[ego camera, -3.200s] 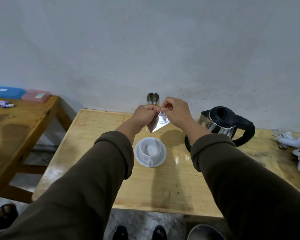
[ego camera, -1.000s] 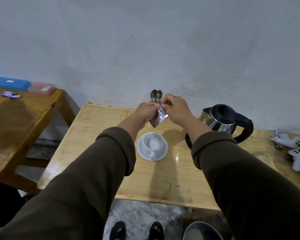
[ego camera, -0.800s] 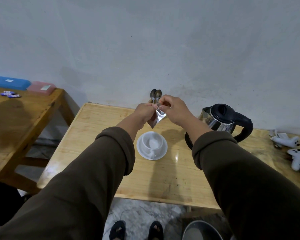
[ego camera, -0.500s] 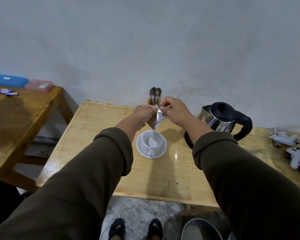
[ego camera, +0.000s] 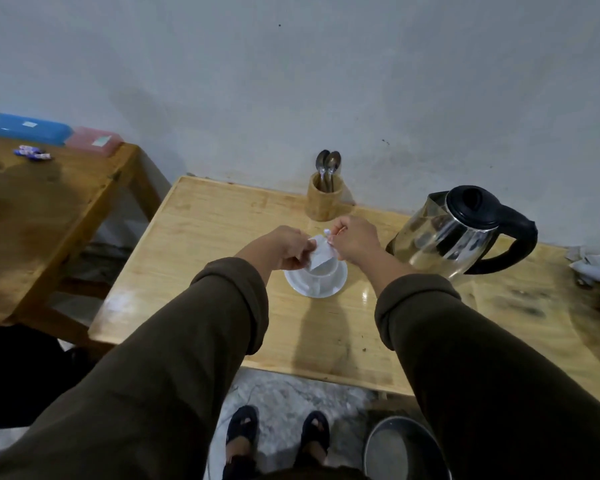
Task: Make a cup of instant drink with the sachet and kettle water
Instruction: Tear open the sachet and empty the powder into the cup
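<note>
A small silver sachet (ego camera: 321,255) hangs between my two hands, directly over the white cup (ego camera: 321,277) that stands on a white saucer (ego camera: 297,284). My left hand (ego camera: 286,249) pinches the sachet's left side. Its top right corner is pinched by my right hand (ego camera: 355,241). The sachet's lower end dips toward the cup's mouth and hides most of it. A steel kettle (ego camera: 451,233) with a black lid and handle stands to the right of the cup on the wooden table (ego camera: 201,244).
A bamboo holder (ego camera: 324,199) with two spoons (ego camera: 328,168) stands by the wall behind the cup. White objects (ego camera: 593,266) lie at the table's right edge. A second wooden table (ego camera: 32,216) at left carries blue and pink boxes. A metal bin (ego camera: 404,450) sits on the floor.
Both hands have lowered with the sachet, from in front of the spoons down to just above the cup. The spoon holder is now uncovered.
</note>
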`<action>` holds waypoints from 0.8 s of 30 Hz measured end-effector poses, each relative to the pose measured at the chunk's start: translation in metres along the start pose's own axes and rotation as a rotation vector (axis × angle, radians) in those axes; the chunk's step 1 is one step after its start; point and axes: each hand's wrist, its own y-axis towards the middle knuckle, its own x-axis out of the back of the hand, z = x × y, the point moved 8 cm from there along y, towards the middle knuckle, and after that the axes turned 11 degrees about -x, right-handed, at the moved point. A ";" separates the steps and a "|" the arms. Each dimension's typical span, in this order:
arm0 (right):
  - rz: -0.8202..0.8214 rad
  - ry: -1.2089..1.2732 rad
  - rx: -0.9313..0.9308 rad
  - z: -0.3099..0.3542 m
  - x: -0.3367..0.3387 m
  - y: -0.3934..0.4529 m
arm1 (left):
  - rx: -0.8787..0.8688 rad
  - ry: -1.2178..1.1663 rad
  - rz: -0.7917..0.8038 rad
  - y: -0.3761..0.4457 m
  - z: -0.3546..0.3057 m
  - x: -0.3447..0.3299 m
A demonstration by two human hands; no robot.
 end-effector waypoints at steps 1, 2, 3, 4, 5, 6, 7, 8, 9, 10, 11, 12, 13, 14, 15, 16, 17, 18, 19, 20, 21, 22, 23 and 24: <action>-0.006 -0.026 0.000 -0.001 -0.003 0.000 | -0.003 0.019 -0.020 0.001 0.002 0.002; -0.010 -0.041 0.000 -0.003 -0.006 0.000 | -0.009 0.036 -0.040 0.003 0.004 0.004; -0.007 -0.045 -0.004 -0.005 -0.010 0.001 | -0.015 0.056 -0.059 0.006 0.006 0.006; 0.004 -0.043 -0.012 -0.008 -0.014 0.001 | -0.020 0.071 -0.075 0.009 0.008 0.007; 0.013 -0.035 -0.014 -0.009 -0.018 0.001 | -0.020 0.081 -0.087 0.011 0.010 0.008; 0.018 -0.028 -0.006 -0.010 -0.021 0.002 | -0.020 0.087 -0.094 0.013 0.012 0.008; 0.021 -0.027 0.014 -0.010 -0.023 0.002 | -0.018 0.091 -0.098 0.014 0.012 0.007; 0.023 -0.027 0.041 -0.009 -0.024 0.002 | -0.012 0.088 -0.097 0.016 0.013 0.006; 0.023 -0.026 0.067 -0.008 -0.024 0.002 | -0.002 0.085 -0.098 0.016 0.014 0.005; 0.024 -0.022 0.083 -0.008 -0.024 0.003 | 0.013 0.091 -0.101 0.018 0.015 0.004; 0.030 -0.019 0.087 -0.008 -0.025 0.005 | 0.028 0.104 -0.106 0.020 0.017 0.003; 0.041 -0.015 0.080 -0.010 -0.026 0.007 | 0.041 0.124 -0.114 0.022 0.019 0.003; 0.055 -0.009 0.067 -0.012 -0.028 0.008 | 0.053 0.145 -0.120 0.025 0.020 0.003; 0.069 0.003 0.052 -0.014 -0.029 0.010 | 0.063 0.168 -0.127 0.027 0.020 0.003; 0.084 0.018 0.037 -0.016 -0.031 0.011 | 0.066 0.194 -0.134 0.029 0.021 0.003; 0.097 0.035 0.024 -0.017 -0.032 0.012 | 0.060 0.239 -0.142 0.031 0.020 0.004; 0.107 0.048 0.017 -0.018 -0.032 0.012 | 0.044 0.296 -0.155 0.034 0.019 0.005; 0.116 0.056 0.014 -0.018 -0.033 0.012 | 0.027 0.352 -0.170 0.035 0.017 0.007; 0.126 0.060 0.015 -0.017 -0.032 0.012 | 0.011 0.399 -0.188 0.037 0.016 0.009; 0.135 0.065 0.017 -0.017 -0.031 0.013 | -0.001 0.440 -0.205 0.038 0.016 0.011; 0.147 0.071 0.019 -0.017 -0.030 0.013 | -0.004 0.484 -0.215 0.039 0.015 0.012; 0.160 0.081 0.018 -0.017 -0.030 0.013 | -0.002 0.533 -0.225 0.039 0.014 0.013; 0.172 0.087 0.018 -0.017 -0.030 0.013 | 0.000 0.587 -0.232 0.039 0.013 0.013; 0.178 0.089 0.020 -0.018 -0.029 0.013 | 0.003 0.647 -0.230 0.039 0.010 0.012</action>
